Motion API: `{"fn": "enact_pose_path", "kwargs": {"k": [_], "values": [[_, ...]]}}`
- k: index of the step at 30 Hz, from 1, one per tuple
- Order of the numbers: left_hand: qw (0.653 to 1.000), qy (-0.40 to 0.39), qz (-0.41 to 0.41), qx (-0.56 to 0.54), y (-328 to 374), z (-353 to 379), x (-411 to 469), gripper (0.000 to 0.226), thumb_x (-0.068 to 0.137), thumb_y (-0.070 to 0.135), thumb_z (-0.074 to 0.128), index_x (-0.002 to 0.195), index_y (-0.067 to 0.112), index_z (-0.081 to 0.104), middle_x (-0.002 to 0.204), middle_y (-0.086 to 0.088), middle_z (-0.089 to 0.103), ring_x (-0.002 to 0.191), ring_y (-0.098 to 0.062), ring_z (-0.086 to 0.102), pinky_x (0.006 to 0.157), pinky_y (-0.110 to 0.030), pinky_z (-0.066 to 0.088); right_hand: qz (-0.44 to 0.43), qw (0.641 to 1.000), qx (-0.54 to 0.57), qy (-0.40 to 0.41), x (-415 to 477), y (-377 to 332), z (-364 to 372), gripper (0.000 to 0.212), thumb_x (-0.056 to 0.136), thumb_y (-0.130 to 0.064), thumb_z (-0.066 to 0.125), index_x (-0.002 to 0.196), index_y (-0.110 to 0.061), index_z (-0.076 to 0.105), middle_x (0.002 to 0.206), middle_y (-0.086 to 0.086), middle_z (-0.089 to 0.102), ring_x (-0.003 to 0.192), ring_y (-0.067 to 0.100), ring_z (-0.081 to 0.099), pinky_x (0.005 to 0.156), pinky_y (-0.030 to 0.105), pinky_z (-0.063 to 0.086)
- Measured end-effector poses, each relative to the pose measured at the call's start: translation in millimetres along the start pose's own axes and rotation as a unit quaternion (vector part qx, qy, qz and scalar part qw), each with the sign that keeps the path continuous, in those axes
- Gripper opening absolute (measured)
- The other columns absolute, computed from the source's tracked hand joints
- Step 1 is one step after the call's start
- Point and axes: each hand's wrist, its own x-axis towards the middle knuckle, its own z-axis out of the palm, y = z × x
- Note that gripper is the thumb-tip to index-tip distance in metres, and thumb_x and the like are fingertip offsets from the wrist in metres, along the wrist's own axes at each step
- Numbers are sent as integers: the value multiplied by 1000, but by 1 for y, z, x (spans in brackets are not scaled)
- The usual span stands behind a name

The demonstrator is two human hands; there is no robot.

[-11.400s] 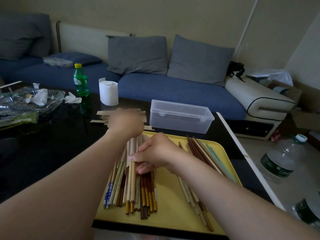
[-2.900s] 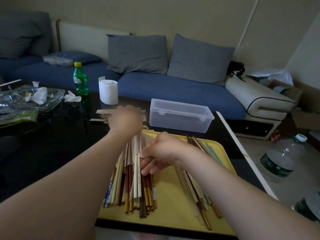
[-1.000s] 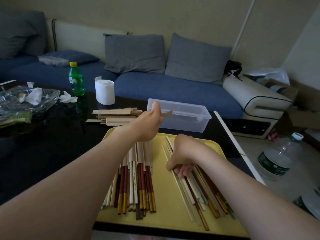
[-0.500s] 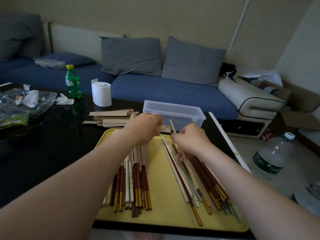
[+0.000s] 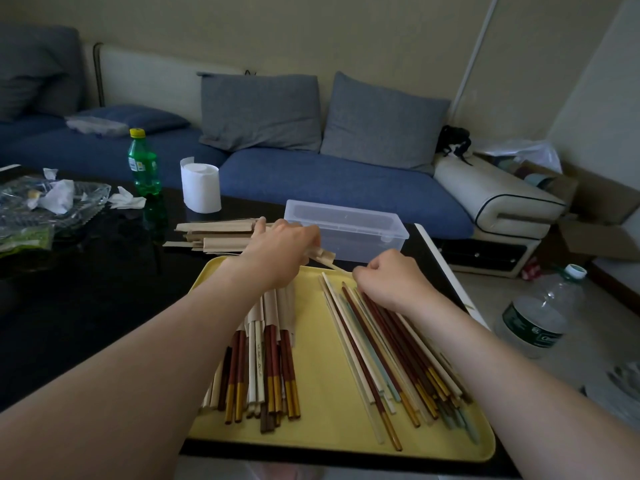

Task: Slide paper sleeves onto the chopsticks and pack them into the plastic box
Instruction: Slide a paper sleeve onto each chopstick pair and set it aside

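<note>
A sleeve is gripped in the curled fingers of the left hand, its open end turned toward the right. A pale chopstick is pinched at the fingertips of the right hand, which is closed round it, and the tip is held just at the mouth of the sleeve; whether it has entered cannot be told. Both hands are held over the far end of a yellow tray. On the tray's left side a bundle of sleeved chopsticks is laid, with red-brown and gold ends left showing; on its right side bare chopsticks are spread loosely. Writing is carried on one pale stick in the bundle but cannot be read. Beyond the tray a clear box is set on the black table, just past the hands; what it holds cannot be made out. A stack of sleeves is piled left of the box. Farther off, a tissue roll, a green bottle and a glass dish of crumpled tissue are seen, and a water bottle is stood on the floor; their labels are too blurred to read.
</note>
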Motion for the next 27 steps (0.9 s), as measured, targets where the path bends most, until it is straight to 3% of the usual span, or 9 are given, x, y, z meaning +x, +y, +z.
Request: {"fn": "enact_pose_path", "kwargs": {"k": [3,8,12,15,17,22,24,27], "values": [[1000,7,7,8,2,-1,0,36,100,18,64,130,32,49,138,-2,55,138,-29,43,123,-65,20,2,1000,2,9,1,0,0,29,98,-32,65,74,-17,61,67,-1,56,63,14,56,59,26,43],[1000,17,4,18,1,0,0,41,98,16,66,132,33,49,142,-3,49,141,-30,38,123,-65,20,40,998,-6,41,4,2,-2,32,89,-42,63,74,-28,39,78,-3,51,66,16,51,53,27,34],[999,16,37,-18,-2,1,0,36,98,18,67,125,37,53,139,2,49,140,-25,37,123,-55,24,28,999,6,23,5,2,-2,30,94,-36,65,73,-21,50,70,-2,52,62,15,52,56,28,40],[997,22,68,-20,1,1,0,34,98,22,69,123,40,56,140,4,45,142,-24,31,123,-52,24,14,999,52,-5,3,-3,2,19,98,-30,67,88,-14,71,80,0,67,76,16,66,74,33,59],[997,38,71,-3,4,1,1,34,98,26,69,124,44,56,143,6,39,140,-25,26,119,-52,28,23,994,110,-10,1,-5,4,9,99,-29,68,105,-21,69,96,4,74,91,19,71,87,38,63],[997,49,57,7,15,-3,1,31,100,32,66,126,47,56,137,2,30,125,-28,28,106,-48,39,64,966,249,-26,3,-10,11,41,94,-7,64,132,-20,61,98,14,76,76,18,70,64,29,58],[998,30,53,-14,18,-4,2,29,101,31,66,124,47,58,134,1,28,121,-28,29,104,-45,40,72,955,284,-36,4,-11,12,50,87,2,64,132,-20,61,103,17,77,77,20,72,67,30,62],[998,21,29,-58,21,-8,3,30,102,26,63,123,48,62,131,-1,25,120,-31,29,105,-42,35,68,941,329,-39,4,-12,12,47,88,6,66,128,-20,62,101,18,80,78,22,75,78,37,66]]}}
